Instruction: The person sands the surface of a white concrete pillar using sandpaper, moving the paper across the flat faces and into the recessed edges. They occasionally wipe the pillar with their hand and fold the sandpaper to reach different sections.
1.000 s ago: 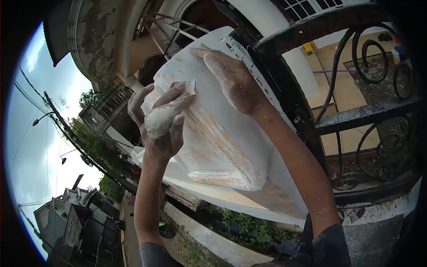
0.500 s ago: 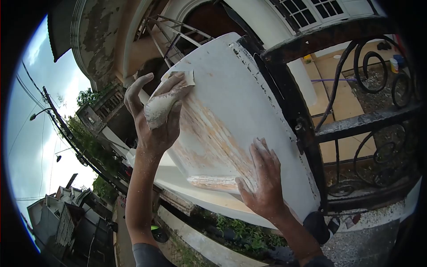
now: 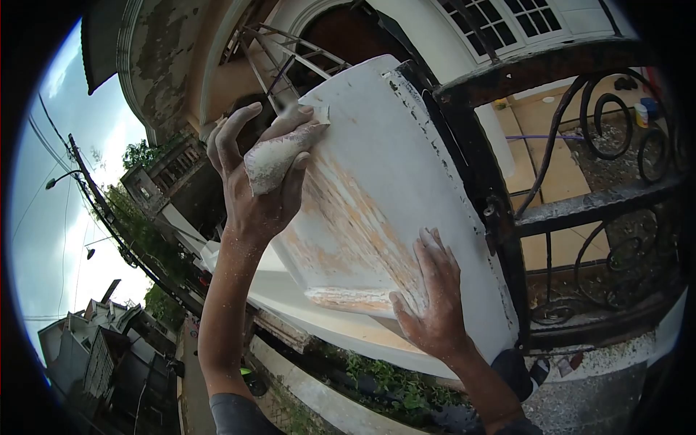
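Note:
My left hand [image 3: 250, 214], pale with dust, grips a folded piece of sandpaper [image 3: 277, 165] near the upper left edge of a white-coated pillar [image 3: 406, 174]. The sheet is wrapped between the fingers, and its loose corner sticks out past the fingertips against the surface. Below it the coating is worn into brown and orange streaks [image 3: 355, 210]. My right hand [image 3: 438, 308] lies with fingers stretched on the lower right of the pillar face, beside the streaks, holding nothing. A ledge with a rough edge [image 3: 348, 298] runs across the pillar left of the right thumb.
A black wrought-iron gate [image 3: 580, 210] adjoins the pillar on the right. Behind it are floor tiles [image 3: 558, 163] and small containers [image 3: 642, 114]. A metal ladder [image 3: 290, 54] stands behind the pillar. Green plants [image 3: 391, 380] grow in a channel below. A utility pole [image 3: 98, 192] rises at left.
My left hand with the sandpaper has shifted slightly up and right along the pillar edge. My right hand stays at the same spot; the view has moved a little.

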`<state>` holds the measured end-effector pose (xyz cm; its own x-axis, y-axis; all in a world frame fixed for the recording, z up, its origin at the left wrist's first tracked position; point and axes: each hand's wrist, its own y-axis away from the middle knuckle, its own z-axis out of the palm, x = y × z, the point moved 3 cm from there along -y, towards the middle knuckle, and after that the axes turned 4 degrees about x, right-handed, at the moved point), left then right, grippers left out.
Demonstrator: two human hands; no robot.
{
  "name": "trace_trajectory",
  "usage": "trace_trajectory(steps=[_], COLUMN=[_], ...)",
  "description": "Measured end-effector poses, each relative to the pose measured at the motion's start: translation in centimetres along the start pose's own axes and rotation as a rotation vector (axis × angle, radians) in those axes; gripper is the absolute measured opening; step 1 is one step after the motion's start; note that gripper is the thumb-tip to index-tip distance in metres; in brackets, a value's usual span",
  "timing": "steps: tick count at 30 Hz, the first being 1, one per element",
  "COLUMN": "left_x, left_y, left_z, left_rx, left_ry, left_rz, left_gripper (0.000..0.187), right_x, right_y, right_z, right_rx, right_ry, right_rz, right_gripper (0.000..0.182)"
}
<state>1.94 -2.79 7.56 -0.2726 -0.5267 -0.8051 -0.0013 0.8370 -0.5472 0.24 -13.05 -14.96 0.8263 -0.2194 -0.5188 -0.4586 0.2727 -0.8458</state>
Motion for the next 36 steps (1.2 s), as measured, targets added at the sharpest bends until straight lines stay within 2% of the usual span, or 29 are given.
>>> trace_trajectory(steps=[1,2,3,5,7,9,11,15,17,19,20,21,23,24,27,31,32,35,36], left_x=[-0.5,0.7,3.0,3.9,0.3,-0.3,3.7,0.1,-1.6,2.5,3.5,3.4,0.2,-0.8,3.8,0.3,-0.6,5.1,4.6], left_y=[-0.3,0.0,0.7,2.5,0.4,-0.2,1.6,0.0,0.0,1.2,3.5,2.8,0.5,-0.2,2.1,0.7,0.7,3.1,3.7], left_z=[0.1,0.2,-0.1,0.2,0.1,0.7,0.1,-0.6,0.5,-0.2,0.4,-0.2,-0.7,-0.2,0.1,-0.2,0.3,0.2,0.8], left_rx=[0.063,0.03,-0.126,-0.175,-0.003,0.066,-0.167,0.051,0.051,-0.117,-0.16,-0.12,0.011,0.077,-0.188,0.016,0.069,-0.191,-0.223], left_ry=[0.041,0.152,0.161,0.245,-0.009,0.148,0.221,-0.065,-0.105,0.104,0.13,0.167,-0.08,-0.087,0.261,-0.036,0.012,0.279,0.274], left_rz=[-0.047,-0.003,0.095,0.188,0.03,-0.078,0.136,0.018,0.119,0.06,0.155,0.101,-0.052,-0.046,0.066,-0.03,-0.051,0.119,0.053], left_gripper=[0.02,0.019,0.02,0.022,0.021,0.021,0.022,0.021,0.021,0.02,0.019,0.021,0.024,0.023,0.02,0.028,0.029,0.022,0.022], right_x=[0.0,0.0,-0.1,-0.1,-0.1,-0.3,-0.2,0.0,0.0,-0.1,-0.1,-0.1,-0.1,0.0,-0.1,0.0,-0.1,-0.2,-0.2], right_y=[0.0,0.1,0.2,0.1,0.1,0.2,0.1,0.0,0.2,0.4,0.2,0.2,0.3,0.2,0.2,0.2,0.2,0.2,0.2], right_z=[0.0,0.0,0.1,0.0,0.0,0.1,0.0,0.1,0.2,0.2,0.2,0.2,0.2,0.1,0.2,0.2,0.2,0.1,0.1], right_rx=[0.001,0.001,-0.003,-0.008,-0.012,-0.013,-0.007,-0.003,0.001,-0.004,-0.001,0.005,0.007,0.004,0.001,0.003,0.008,-0.019,-0.006], right_ry=[-0.004,-0.01,-0.01,0.0,0.002,-0.002,0.005,0.008,0.004,0.004,0.008,0.006,0.003,0.005,-0.003,-0.003,-0.011,0.036,0.026], right_rz=[0.001,0.005,0.008,0.0,0.002,0.012,0.007,-0.005,-0.004,0.006,0.003,0.0,-0.003,-0.002,0.005,-0.01,-0.005,0.006,0.002], right_gripper=[0.072,0.072,0.072,0.072,0.071,0.071,0.07,0.071,0.071,0.071,0.071,0.071,0.071,0.071,0.07,0.07,0.07,0.075,0.075])
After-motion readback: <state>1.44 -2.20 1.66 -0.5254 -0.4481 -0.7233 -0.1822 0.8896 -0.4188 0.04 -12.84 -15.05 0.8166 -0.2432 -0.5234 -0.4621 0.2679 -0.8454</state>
